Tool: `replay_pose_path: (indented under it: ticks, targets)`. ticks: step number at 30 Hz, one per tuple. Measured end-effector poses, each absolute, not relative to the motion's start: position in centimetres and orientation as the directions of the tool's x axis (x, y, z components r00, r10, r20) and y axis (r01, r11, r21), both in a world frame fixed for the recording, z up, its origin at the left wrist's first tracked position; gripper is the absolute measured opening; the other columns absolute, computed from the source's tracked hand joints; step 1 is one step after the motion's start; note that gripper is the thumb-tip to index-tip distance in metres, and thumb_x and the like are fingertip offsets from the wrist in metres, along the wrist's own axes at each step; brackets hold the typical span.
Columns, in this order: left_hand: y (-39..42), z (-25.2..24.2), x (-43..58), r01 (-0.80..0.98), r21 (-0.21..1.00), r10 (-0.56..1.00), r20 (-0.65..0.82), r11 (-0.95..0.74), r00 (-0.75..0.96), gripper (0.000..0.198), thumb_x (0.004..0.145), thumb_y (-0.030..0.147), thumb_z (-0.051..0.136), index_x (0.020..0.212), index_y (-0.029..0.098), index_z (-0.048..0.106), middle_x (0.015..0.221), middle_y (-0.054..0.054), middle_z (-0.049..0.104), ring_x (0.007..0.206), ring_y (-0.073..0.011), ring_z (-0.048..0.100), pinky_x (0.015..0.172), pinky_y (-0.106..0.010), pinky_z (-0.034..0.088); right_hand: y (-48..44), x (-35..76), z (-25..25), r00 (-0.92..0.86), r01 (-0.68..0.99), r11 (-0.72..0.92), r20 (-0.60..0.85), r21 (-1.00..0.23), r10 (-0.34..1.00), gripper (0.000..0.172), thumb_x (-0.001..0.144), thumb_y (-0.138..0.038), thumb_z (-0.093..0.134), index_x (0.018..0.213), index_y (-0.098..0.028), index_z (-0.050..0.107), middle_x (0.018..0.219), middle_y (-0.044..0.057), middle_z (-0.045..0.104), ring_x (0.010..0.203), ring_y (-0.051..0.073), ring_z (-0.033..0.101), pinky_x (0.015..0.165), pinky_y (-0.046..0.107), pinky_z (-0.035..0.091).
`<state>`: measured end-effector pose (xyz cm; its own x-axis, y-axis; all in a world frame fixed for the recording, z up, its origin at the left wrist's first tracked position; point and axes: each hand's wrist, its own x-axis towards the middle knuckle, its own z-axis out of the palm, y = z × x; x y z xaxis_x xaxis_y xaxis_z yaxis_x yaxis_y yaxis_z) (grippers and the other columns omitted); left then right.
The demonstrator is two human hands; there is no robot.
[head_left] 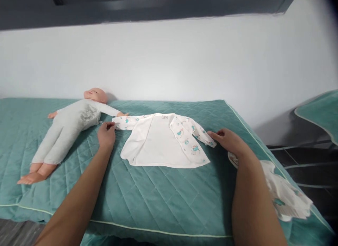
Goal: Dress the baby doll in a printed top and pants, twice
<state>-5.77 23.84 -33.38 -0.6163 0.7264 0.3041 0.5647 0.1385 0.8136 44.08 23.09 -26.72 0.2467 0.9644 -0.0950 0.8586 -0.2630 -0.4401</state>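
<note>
Left hand: the thumb and fingertips of the left hand (106,135), left of centre, are brought together in a pinch on the cuff of the left-side sleeve (126,122).
Right hand: the right hand (228,140), right of centre, is set with thumb and forefinger against the right-side sleeve (202,134) near its cuff; whether cloth is gripped between them cannot be told.
White shirt: the small white shirt (161,145) is laid open in the centre of the frame, its sleeves stretched to either side; a teal and pink print is shown on the sleeves and the right-side front.
Neck label: a small pale label (164,117) with dark marks is seen inside the collar; its writing is too small to be read.
Doll: a bald doll (66,133) with a whitish cloth body is laid at the left, one hand just beside the left-side sleeve.
Second garment: a white printed garment (287,195) is bunched at the lower right, partly hidden by the right forearm.
Bed cover: all these are borne by a quilted green cover (158,200) edged with pale piping.
Surroundings: a white wall (169,62) is seen behind, topped by a dark panel (148,6); green cloth (320,112) is seen at the right edge.
</note>
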Motion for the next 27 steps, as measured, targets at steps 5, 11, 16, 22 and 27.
replay_pose_path:
  ticks: [5, 11, 16, 22, 27]
  targets:
    - [23.9, -33.7, -5.9, 0.559, 0.819, 0.727, 0.305, 0.129, -0.615, 0.015, 0.081, 0.02, 0.057, 0.09, 0.02, 0.069, 0.091, -0.006, 0.071, 0.087, -0.024, 0.065, 0.088, -0.041, 0.053, 21.9, 43.5, -26.7, 0.253, 0.723, -0.354, -0.25, -0.593, 0.935, 0.047, 0.088, -0.067, 0.053, 0.091, -0.021, 0.065, 0.061, 0.005, 0.071, 0.059, 0.024, 0.068, 0.064, 0.035, 0.047]
    - [23.7, -33.3, -5.6, 0.566, 0.812, 0.727, 0.302, 0.143, -0.617, 0.016, 0.079, 0.018, 0.058, 0.089, 0.02, 0.07, 0.089, -0.006, 0.072, 0.084, -0.0234, 0.065, 0.085, -0.04, 0.052, 21.6, 42.6, -26.3, 0.255, 0.701, -0.338, -0.222, -0.628, 0.941, 0.038, 0.08, -0.058, 0.067, 0.094, -0.022, 0.07, 0.06, 0.003, 0.071, 0.062, 0.023, 0.067, 0.062, 0.033, 0.045]
    - [23.7, -33.1, -5.5, 0.562, 0.814, 0.731, 0.293, 0.148, -0.617, 0.017, 0.079, 0.018, 0.057, 0.089, 0.019, 0.071, 0.088, -0.006, 0.071, 0.082, -0.0233, 0.064, 0.084, -0.04, 0.052, 21.3, 42.1, -26.0, 0.379, 0.567, -0.262, -0.034, -0.781, 0.925, 0.037, 0.078, -0.054, 0.068, 0.089, -0.02, 0.073, 0.074, 0.004, 0.073, 0.066, 0.019, 0.063, 0.064, 0.031, 0.045]
    - [23.7, -33.3, -5.6, 0.553, 0.821, 0.73, 0.291, 0.141, -0.618, 0.016, 0.08, 0.019, 0.057, 0.088, 0.02, 0.071, 0.085, -0.005, 0.071, 0.08, -0.0235, 0.063, 0.082, -0.04, 0.051, 20.8, 41.6, -26.9, 0.072, 0.43, -0.013, 0.02, -0.903, 0.997, 0.045, 0.071, -0.043, 0.08, 0.109, -0.022, 0.071, 0.107, 0.006, 0.075, 0.095, 0.022, 0.069, 0.086, 0.034, 0.051]
    - [23.7, -33.3, -5.6, 0.557, 0.819, 0.739, 0.291, 0.136, -0.608, 0.016, 0.079, 0.019, 0.057, 0.086, 0.02, 0.072, 0.084, -0.005, 0.071, 0.08, -0.0235, 0.063, 0.083, -0.04, 0.05, 20.9, 41.0, -27.7, -0.012, 0.589, 0.058, 0.064, -0.806, 0.998, 0.046, 0.073, -0.042, 0.077, 0.114, -0.023, 0.07, 0.112, 0.007, 0.073, 0.095, 0.022, 0.069, 0.088, 0.037, 0.051]
